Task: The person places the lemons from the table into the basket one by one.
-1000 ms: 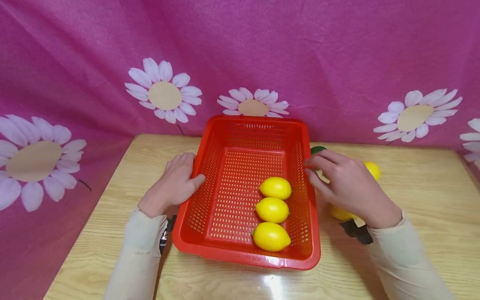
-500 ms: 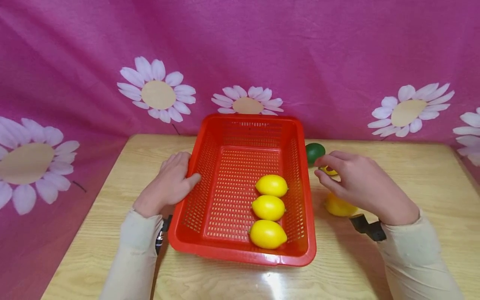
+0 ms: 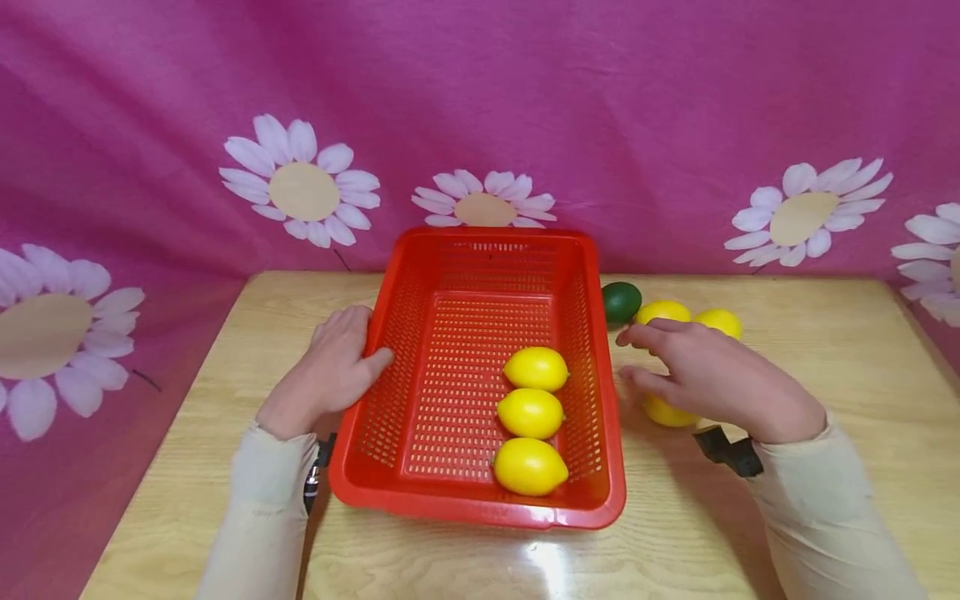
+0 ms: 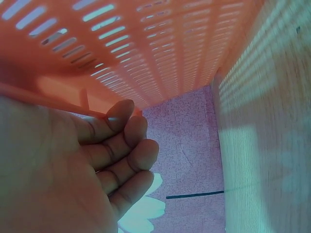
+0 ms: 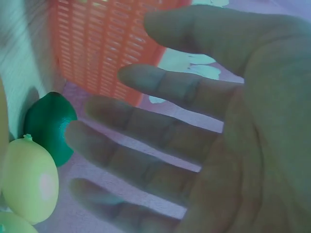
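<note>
A red perforated plastic basket [image 3: 480, 505] sits mid-table with three lemons [image 3: 531, 413] in a row along its right side. My left hand [image 3: 330, 367] grips the basket's left rim, thumb over the inside and curled fingers [image 4: 146, 155] beneath the rim outside. To the right of the basket, my right hand [image 3: 697, 367] hovers palm down with fingers spread and nothing held. Beneath and beyond it lie more lemons, one [image 3: 671, 412] partly hidden by the hand and two [image 3: 717, 322] behind it. A dark green oval fruit [image 3: 622, 303] lies by the basket's right wall.
The wooden table [image 3: 847, 367] runs up to a magenta cloth [image 3: 630, 125] printed with white daisies, which hangs behind and at the left. The basket's back end stands close to that cloth.
My right hand has drawn away from the basket's right rim and its fingers have spread, uncovering the green fruit and lemons. The left hand stays on the rim. The head view has shifted slightly.
</note>
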`<state>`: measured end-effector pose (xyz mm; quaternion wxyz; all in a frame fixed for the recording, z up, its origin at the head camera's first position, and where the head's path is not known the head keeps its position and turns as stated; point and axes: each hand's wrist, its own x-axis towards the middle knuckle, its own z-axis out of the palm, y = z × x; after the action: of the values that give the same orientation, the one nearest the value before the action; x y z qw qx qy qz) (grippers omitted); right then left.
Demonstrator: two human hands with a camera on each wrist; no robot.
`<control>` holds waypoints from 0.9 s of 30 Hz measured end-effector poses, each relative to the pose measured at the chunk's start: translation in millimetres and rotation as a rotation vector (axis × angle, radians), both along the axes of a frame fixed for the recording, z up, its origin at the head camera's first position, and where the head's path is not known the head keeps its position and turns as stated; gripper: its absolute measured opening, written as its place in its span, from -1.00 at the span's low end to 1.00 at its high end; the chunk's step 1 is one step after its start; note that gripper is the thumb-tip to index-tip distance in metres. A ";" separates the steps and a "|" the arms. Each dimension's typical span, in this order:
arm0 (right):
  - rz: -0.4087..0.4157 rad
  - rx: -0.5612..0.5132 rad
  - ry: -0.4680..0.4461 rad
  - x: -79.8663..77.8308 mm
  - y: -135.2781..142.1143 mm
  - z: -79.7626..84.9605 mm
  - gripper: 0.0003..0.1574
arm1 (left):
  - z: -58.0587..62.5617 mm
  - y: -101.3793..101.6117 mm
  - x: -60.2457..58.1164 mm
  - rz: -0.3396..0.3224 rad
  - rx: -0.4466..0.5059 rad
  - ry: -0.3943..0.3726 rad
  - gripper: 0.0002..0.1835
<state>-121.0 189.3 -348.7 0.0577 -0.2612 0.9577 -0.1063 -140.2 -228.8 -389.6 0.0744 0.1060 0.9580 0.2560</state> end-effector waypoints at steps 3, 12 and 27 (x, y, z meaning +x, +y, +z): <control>-0.010 0.018 -0.057 -3.3 -1.7 -2.5 -0.43 | 0.4 -2.0 1.3 0.005 0.001 0.004 -0.52; 0.068 0.074 -0.077 -8.0 -2.9 -21.4 -0.47 | -2.8 -0.4 4.4 0.010 0.021 -0.004 -0.53; 0.017 0.144 -0.183 -3.4 7.5 -40.6 -0.23 | -0.7 -2.2 0.7 -0.007 0.002 0.023 -0.57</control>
<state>-124.5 196.7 -389.3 0.1644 -0.2539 0.9512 -0.0604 -139.5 -231.1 -390.3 0.0642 0.1124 0.9581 0.2554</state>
